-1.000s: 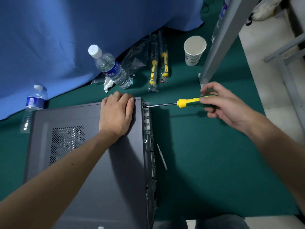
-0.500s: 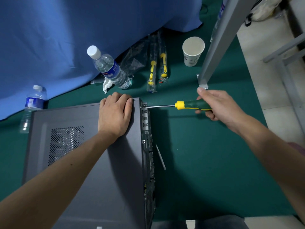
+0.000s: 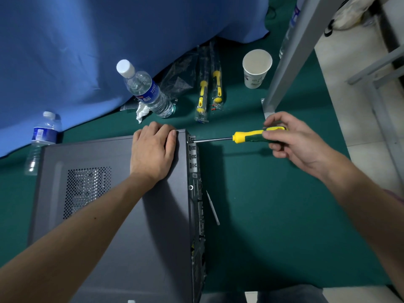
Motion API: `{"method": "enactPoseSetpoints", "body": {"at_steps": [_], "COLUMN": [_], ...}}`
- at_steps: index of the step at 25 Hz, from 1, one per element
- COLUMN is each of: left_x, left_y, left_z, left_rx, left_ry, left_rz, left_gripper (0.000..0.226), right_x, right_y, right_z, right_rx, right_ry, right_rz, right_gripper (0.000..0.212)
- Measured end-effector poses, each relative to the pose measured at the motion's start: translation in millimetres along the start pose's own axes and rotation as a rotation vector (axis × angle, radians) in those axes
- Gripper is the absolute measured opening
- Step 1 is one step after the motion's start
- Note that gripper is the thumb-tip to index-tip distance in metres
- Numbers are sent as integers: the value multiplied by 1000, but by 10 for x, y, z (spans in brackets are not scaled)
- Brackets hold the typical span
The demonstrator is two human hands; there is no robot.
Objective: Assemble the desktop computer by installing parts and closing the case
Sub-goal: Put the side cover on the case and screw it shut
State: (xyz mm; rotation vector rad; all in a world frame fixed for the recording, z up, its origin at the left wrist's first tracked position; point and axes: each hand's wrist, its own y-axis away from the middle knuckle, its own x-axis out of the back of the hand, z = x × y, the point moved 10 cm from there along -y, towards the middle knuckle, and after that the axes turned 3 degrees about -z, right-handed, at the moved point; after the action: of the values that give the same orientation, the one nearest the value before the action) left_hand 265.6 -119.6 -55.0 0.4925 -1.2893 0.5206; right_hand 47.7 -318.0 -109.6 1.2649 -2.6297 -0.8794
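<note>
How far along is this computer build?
Nearly finished, it seems. The side panel already covers the case, so the inside parts look fitted. Right now the left hand presses the panel flat while the right hand holds a screwdriver at a top rear corner screw. Any other rear screws may remain; I cannot tell.

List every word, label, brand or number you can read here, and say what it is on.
Nothing can be read for certain.
Nearer water bottle: blue label with white characters, too blurred to read.
Water bottle at left: blue label with small white print, too small.
Paper cup: faint print low on its side, illegible.
Screwdriver: no lettering visible.
Computer case: no lettering visible.
</note>
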Motion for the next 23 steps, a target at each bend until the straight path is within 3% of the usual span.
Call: {"method": "enactPoseSetpoints", "body": {"at_steps": [4,7,8,12,15,16,18,20,21,23], "left_x": [11,5,5,8,8,11,15,17,19,18], "left_y": [3,6,6,4,8,9,8,8,7,9], "left_z": [-4,-1,0,-5,1,2,3,4,3,2], "left_rx": [3,2,2,4,2,1,2,1,-1,-1], "left_ry": [4,5,5,11,16,19,19,17,15,15], "left_rz": [8,7,8,8,10,12,12,13,14,14], "left_gripper": [44,44,44,44,45,45,45,44,44,44], "right_x": [47,1,-9,39,-9,-24,27,52,48,-1], "right_y": [6,-22,-3,-13,-32,-13,-3,-11,-18,-24], "right_z": [36,66,29,27,66,30,-36,-17,0,10], "right_rx": [-49,-35,-20,-23,-27,-7,25,-17,-35,-32], "right_ry": [307,23,-34,285,22,-35,116,309,293,81], "right_rz": [82,-26,-33,77,-14,-26,35,83,65,-9], "right_gripper": [31,3,8,28,6,10,9,28,27,3]}}
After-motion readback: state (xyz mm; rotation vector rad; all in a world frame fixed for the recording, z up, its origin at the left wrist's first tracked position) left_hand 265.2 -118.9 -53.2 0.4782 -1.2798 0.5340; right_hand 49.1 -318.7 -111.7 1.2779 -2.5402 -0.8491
